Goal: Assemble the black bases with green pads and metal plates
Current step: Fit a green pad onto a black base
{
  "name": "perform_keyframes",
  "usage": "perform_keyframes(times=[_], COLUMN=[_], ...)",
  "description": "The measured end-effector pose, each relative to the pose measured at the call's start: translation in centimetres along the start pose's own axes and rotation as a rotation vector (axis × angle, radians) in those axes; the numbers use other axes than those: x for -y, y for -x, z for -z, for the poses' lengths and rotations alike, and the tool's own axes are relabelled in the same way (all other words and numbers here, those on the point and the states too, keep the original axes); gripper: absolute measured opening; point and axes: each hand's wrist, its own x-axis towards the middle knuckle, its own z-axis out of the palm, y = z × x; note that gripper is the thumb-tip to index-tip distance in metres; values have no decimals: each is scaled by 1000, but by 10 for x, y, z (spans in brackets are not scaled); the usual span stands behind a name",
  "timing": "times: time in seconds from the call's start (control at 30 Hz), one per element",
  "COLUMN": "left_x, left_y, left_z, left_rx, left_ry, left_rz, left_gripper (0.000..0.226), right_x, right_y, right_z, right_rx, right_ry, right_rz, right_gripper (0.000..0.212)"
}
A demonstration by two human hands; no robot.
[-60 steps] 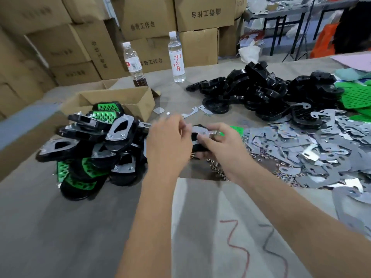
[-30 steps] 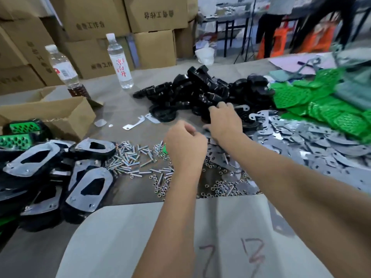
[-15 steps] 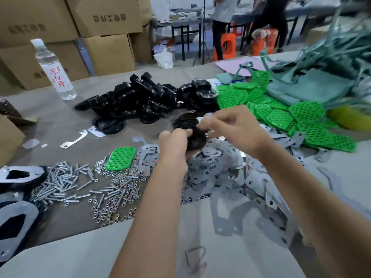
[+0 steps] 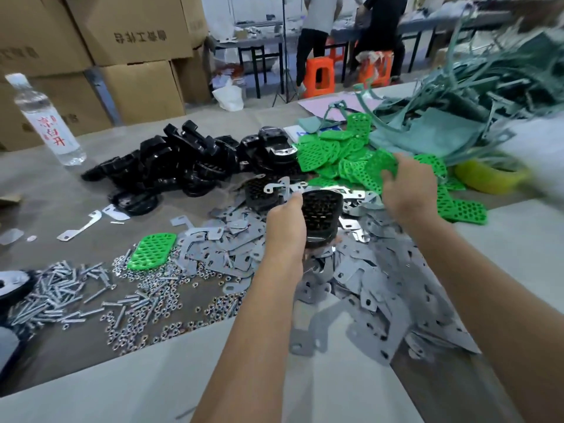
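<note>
Left hand (image 4: 285, 227) grips a black base (image 4: 320, 216) above the plate pile; right hand (image 4: 407, 187) is curled on a green pad (image 4: 378, 169) at the pad heap.

Base is held grid side up, lifted off the surface (image 4: 61, 203), over the loose metal plates (image 4: 360, 279). Green pads (image 4: 332, 154) are heaped far right, touching the stack of black bases (image 4: 183, 160); one single green pad (image 4: 152, 250) lies left of the plates, beside the screws and nuts (image 4: 100, 297). Water bottle (image 4: 48, 123) at far left has a label with red Chinese characters, too blurred to read reliably. Cardboard boxes (image 4: 134, 35) behind carry printed Chinese text that appears mirrored. Open room: bare surface between bottle and bases, and the pale sheet (image 4: 106, 392) along the near edge.
</note>
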Motion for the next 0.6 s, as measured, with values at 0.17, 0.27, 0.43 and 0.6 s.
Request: perform_keyframes(times=[0.17, 0.27, 0.43, 0.6], left_x=[-1, 0, 0, 9], left_y=[16, 27, 49, 63], left_z=[44, 88, 163, 211], left_rx=[-10, -91, -274, -372], left_ry=[-11, -65, -198, -564], left_rz=[-117, -237, -431, -485], left_gripper=[23, 43, 47, 48], right_x=[73, 115, 163, 171], right_y=[63, 98, 154, 182], right_z=[2, -5, -21, -41], right_rx=[194, 474, 1097, 1251], right_ry=[-1151, -1680, -1910, -1803], right_rz=[-323, -446, -478, -424], right_gripper=[13, 29, 46, 21])
